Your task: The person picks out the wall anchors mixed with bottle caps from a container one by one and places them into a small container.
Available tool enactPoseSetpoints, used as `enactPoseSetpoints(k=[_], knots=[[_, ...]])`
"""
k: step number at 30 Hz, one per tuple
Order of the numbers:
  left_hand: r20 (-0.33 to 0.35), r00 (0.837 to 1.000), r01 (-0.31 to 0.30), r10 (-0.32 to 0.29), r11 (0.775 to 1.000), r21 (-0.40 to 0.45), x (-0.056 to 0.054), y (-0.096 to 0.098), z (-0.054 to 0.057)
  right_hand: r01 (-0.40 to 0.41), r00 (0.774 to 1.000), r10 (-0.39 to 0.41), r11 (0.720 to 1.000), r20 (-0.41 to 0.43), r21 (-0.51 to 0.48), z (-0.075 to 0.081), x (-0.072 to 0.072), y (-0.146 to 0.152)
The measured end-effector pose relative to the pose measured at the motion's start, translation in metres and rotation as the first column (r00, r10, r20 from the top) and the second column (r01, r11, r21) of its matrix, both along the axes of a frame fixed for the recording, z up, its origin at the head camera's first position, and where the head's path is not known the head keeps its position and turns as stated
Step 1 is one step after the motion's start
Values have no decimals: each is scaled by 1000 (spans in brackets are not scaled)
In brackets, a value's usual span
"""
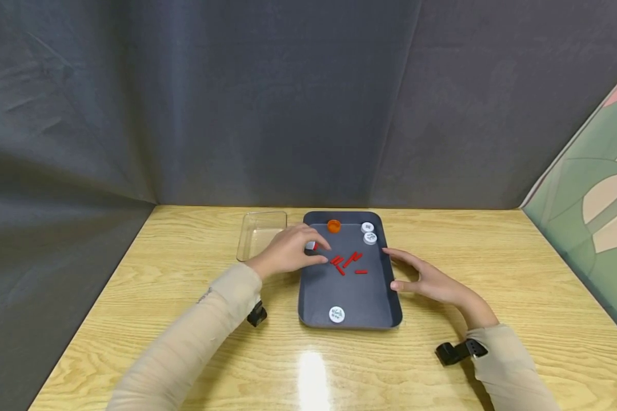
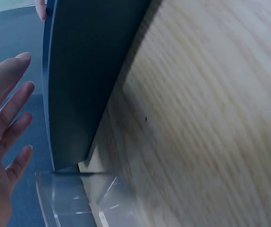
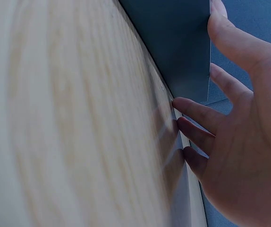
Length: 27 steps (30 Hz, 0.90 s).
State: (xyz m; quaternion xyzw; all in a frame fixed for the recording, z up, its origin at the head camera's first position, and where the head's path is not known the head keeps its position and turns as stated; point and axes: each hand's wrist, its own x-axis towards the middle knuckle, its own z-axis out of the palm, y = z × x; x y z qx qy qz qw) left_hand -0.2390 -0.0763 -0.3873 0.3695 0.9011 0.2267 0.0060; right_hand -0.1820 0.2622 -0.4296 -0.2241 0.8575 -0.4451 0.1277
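The left edge of the dark tray (image 1: 362, 299) is overhung by the left hand (image 1: 292, 250), fingers spread, its right edge is touched by the right hand (image 1: 433, 281), fingers likewise spread, and the red sticks (image 1: 349, 261) are scattered mid-tray, well apart from its near edge.

White glare struck the wooden tabletop (image 1: 370, 374) nearside of the grey tray (image 1: 365, 299); wrist views looked bluish, blurred.

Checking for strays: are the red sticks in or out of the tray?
In: the red sticks lie scattered on the floor of the tray.
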Motion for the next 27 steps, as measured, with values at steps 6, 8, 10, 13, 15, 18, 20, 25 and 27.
enactPoseSetpoints(k=[6,8,10,13,15,18,20,25,27], knots=[[-11,1000,10,-10,1000,-9,0,10,-5,2,1000,-2,1000,-5,2,0,0,0],[-21,1000,9,-9,1000,-16,0,13,-7,4,1000,-4,1000,-9,5,0,-1,0],[-23,1000,9,-9,1000,-25,1,15,-8,4,1000,-4,1000,-6,7,0,-2,0],[-14,1000,10,-11,999,-41,0,18,-11,6,1000,-6,1000,-4,10,0,-3,-1],[-4,1000,15,-15,999,-47,-1,20,-13,6,1000,-6,1000,-4,9,0,-3,-1],[0,1000,18,-18,998,-59,-1,22,-16,5,1000,-5,1000,-9,8,0,-3,-1],[3,1000,19,-19,998,-67,-1,24,-18,4,1000,-4,1000,-11,6,0,-3,-1],[6,1000,24,-23,995,-93,-1,27,-21,2,1000,-2,1000,-13,5,0,-3,0],[3,1000,29,-29,994,-101,-1,29,-23,1,1000,-1,1000,-14,3,0,-3,0]])
